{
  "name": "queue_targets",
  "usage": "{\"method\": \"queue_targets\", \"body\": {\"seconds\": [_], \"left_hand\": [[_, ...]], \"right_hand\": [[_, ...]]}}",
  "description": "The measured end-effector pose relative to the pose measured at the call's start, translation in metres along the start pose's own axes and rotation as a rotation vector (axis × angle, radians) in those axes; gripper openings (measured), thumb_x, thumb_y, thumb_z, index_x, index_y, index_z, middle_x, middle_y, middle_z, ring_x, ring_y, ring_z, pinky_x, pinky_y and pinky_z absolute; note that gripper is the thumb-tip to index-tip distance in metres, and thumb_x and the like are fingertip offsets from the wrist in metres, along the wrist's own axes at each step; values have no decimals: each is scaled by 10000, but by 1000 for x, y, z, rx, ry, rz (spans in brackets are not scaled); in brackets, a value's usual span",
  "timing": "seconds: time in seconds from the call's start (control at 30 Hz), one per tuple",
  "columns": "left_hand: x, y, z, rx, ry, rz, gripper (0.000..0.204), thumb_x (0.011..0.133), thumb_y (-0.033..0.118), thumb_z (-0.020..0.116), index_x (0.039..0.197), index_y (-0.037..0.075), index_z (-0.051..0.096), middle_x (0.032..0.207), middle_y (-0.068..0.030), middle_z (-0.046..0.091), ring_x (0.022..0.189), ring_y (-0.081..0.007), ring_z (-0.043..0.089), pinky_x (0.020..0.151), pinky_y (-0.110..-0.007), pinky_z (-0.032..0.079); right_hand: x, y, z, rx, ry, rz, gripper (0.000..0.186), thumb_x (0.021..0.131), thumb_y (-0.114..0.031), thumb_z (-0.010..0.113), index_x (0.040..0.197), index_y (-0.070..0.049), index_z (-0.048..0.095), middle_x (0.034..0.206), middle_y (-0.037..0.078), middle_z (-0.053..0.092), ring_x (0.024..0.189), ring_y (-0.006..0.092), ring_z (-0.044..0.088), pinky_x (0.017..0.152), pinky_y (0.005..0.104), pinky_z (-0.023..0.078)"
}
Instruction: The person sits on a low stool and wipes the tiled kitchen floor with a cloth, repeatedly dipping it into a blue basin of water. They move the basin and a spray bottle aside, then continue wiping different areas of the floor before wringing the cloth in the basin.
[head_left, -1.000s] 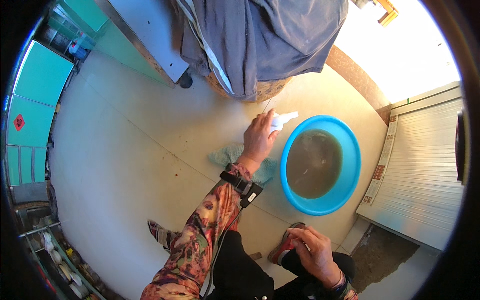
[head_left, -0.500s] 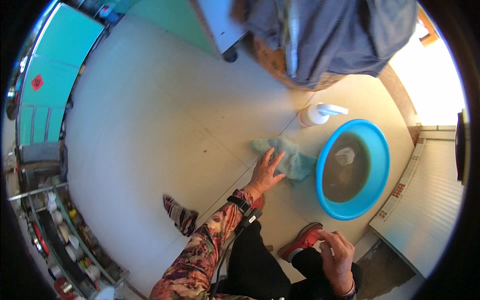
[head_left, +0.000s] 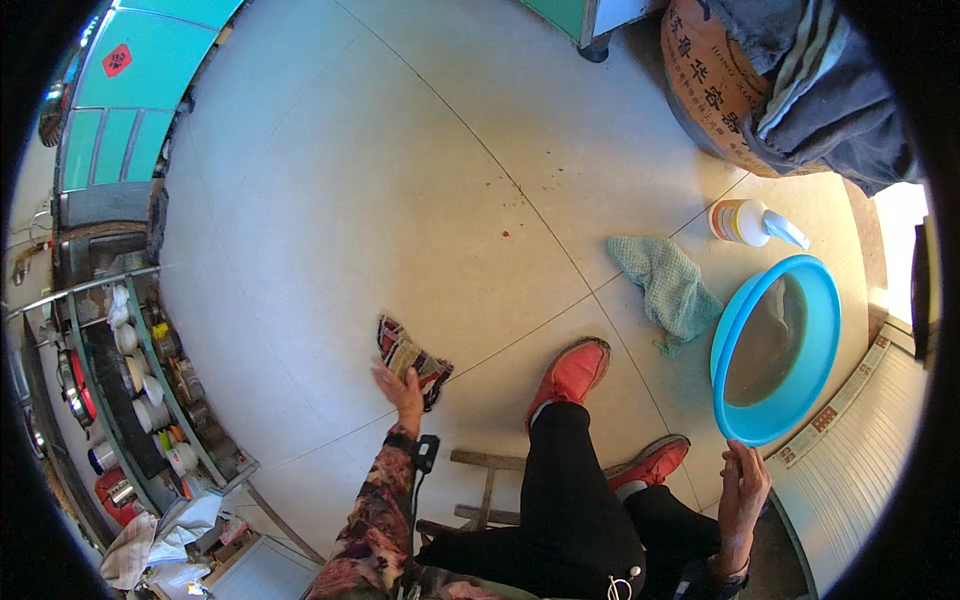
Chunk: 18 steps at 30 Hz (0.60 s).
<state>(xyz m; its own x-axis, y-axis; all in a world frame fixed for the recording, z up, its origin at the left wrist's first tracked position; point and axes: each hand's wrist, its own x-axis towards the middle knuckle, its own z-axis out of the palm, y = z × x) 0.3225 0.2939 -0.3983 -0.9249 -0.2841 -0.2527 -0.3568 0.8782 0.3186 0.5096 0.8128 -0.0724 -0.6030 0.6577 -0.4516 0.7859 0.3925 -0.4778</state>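
My left hand is open, palm down, reaching to a striped red, dark and beige cloth on the tiled floor. My right hand is loosely closed at the front edge of a blue basin of murky water, with nothing visible in it; whether it touches the rim I cannot tell. Left of the basin lies a crumpled pale green cloth, and behind that a white spray bottle stands. My red shoes are between the striped cloth and the basin.
A wooden stool is under me. A rack of dishes and turquoise cabinets line the left. At the back right are a large round printed container draped with grey fabric and a wheeled cabinet corner. A ribbed panel is at right.
My left hand has let go of the spray bottle and moved left to the striped cloth. The view has swung left, shifting the basin rightward in the picture.
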Motion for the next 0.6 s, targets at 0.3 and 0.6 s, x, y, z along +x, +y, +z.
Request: {"method": "queue_targets", "body": {"seconds": [0.3,0.6], "left_hand": [[-36,117,63,209,166,159,624,879,306,638,1379,3,421,1534,-218,233,1250,-441,382,1038,-557,281],[-34,285,93,-147,59,583,490,852,79,608,1326,40,490,1361,-218,432,1203,-400,445,1002,-500,366]], "right_hand": [[20,-20,17,-113,28,-171,194,872,25,554,1050,31,632,812,121,607,688,193,593,613,295,477],[42,-35,30,-111,-83,-258,208,824,39,567,1022,34,633,848,167,610,764,320,605,688,395,486]]}}
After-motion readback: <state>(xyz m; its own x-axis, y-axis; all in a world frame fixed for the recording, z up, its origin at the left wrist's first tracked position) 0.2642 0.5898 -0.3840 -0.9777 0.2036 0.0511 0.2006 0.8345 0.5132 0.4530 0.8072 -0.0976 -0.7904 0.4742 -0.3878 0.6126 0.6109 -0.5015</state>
